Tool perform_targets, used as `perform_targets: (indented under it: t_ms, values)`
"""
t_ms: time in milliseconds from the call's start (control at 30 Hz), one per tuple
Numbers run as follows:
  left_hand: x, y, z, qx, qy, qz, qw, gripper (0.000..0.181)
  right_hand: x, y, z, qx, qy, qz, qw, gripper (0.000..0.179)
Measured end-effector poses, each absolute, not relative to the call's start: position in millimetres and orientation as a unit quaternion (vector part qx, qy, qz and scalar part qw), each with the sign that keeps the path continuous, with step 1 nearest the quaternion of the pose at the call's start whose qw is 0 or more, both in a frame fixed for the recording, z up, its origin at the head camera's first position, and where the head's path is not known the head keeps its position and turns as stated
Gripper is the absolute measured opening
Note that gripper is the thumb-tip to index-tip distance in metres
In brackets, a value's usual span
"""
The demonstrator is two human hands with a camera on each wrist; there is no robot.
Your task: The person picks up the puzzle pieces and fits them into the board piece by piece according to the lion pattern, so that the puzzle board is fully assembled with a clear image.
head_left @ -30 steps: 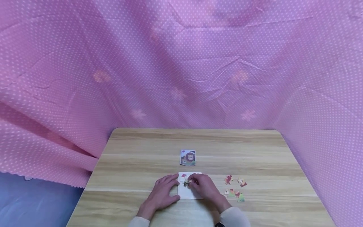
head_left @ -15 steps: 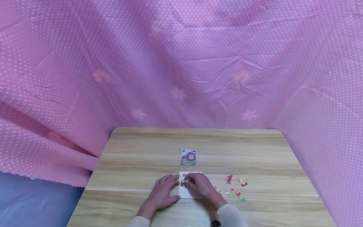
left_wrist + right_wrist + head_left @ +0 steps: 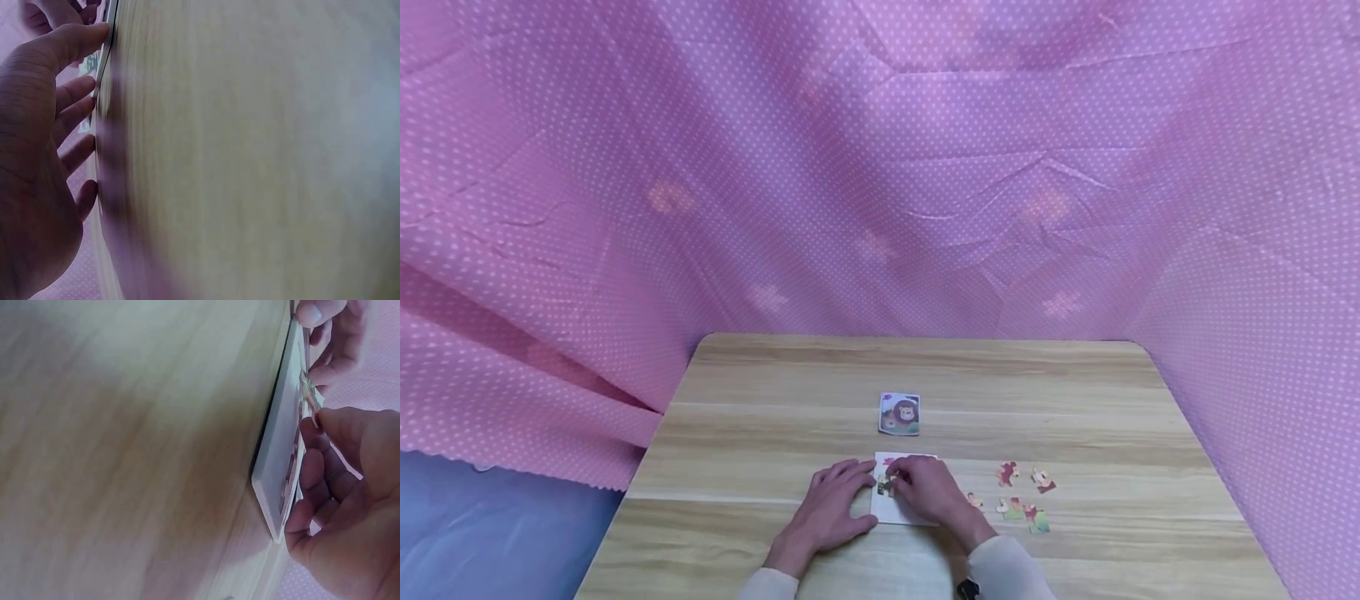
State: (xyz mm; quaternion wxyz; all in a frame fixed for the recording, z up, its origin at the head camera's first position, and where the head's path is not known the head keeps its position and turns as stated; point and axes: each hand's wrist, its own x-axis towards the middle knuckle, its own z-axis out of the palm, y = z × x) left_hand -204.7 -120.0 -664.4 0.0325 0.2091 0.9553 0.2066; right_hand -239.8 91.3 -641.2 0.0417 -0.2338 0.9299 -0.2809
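The left hand [image 3: 831, 508] lies flat, fingers straight, against the white puzzle tray [image 3: 898, 514] (its left edge). The right hand [image 3: 928, 492] pinches one puzzle piece [image 3: 886, 483] onto the tray; five loose pieces [image 3: 1017, 493] lie right of it.

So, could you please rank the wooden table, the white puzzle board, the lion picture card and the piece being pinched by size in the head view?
1. Wooden table, by far the largest.
2. White puzzle board, partly covered by both hands.
3. Lion picture card, which lies farther away, so the gap is unsure.
4. Puzzle piece pinched by the right hand.
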Motion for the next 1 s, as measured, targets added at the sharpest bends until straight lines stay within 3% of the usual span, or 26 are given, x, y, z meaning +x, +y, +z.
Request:
perform_targets:
  t_ms: [633,1000]
  values:
    - [-200,-120,-664,0.211,0.957,0.195,0.030,0.052,-226,90,-649,-0.231,0.956,-0.177,-0.037,0.025]
    - [-198,-120,-662,0.208,0.958,0.194,0.037,0.051,-221,86,-646,-0.259,0.947,-0.187,-0.042,0.025]
